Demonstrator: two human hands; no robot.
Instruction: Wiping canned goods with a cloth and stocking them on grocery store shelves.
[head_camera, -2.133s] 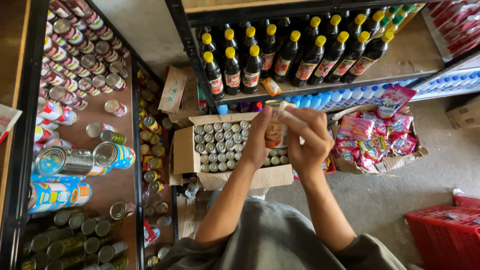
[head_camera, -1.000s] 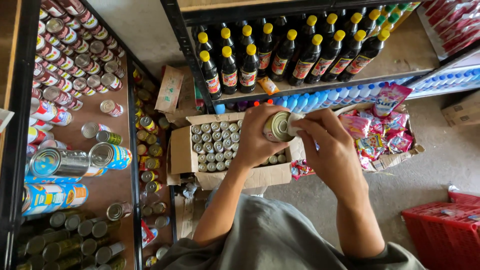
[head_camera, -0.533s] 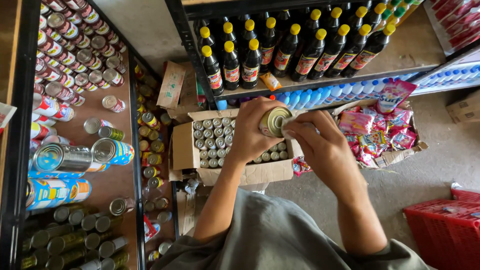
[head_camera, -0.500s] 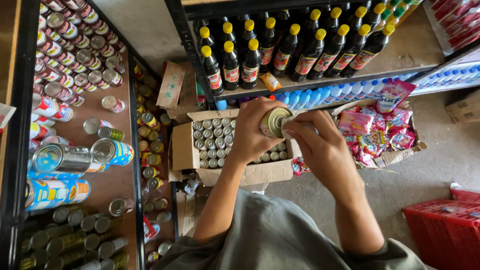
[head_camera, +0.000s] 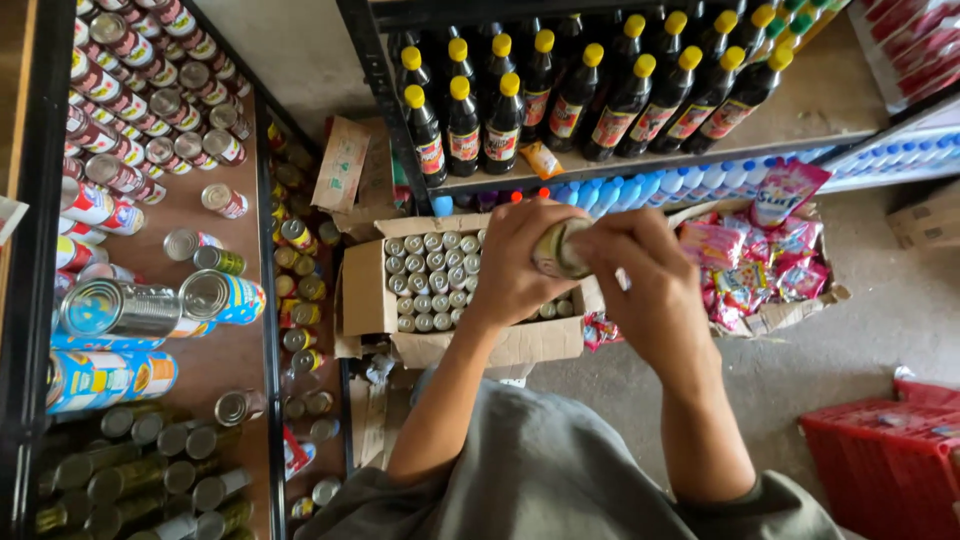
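Observation:
Both of my hands hold one small tin can (head_camera: 561, 249) above an open cardboard box (head_camera: 480, 345). My left hand (head_camera: 515, 262) wraps the can's body from the left. My right hand (head_camera: 648, 278) grips its top end from the right, hiding most of the lid. The box below is packed with several rows of like cans (head_camera: 425, 282), seen from their silver tops. My arms reach forward from a grey-green shirt at the bottom of the view.
A shelf of dark sauce bottles (head_camera: 560, 90) with yellow caps stands behind the box. Blue-capped bottles (head_camera: 680, 185) lie beneath it. A carton of pink sachets (head_camera: 760, 255) sits at the right, a red crate (head_camera: 890, 465) lower right, and canned goods shelves (head_camera: 140, 250) at the left.
The can has been lifted out of the box and held up in both hands. My right hand has slid over the can's top, covering the lid.

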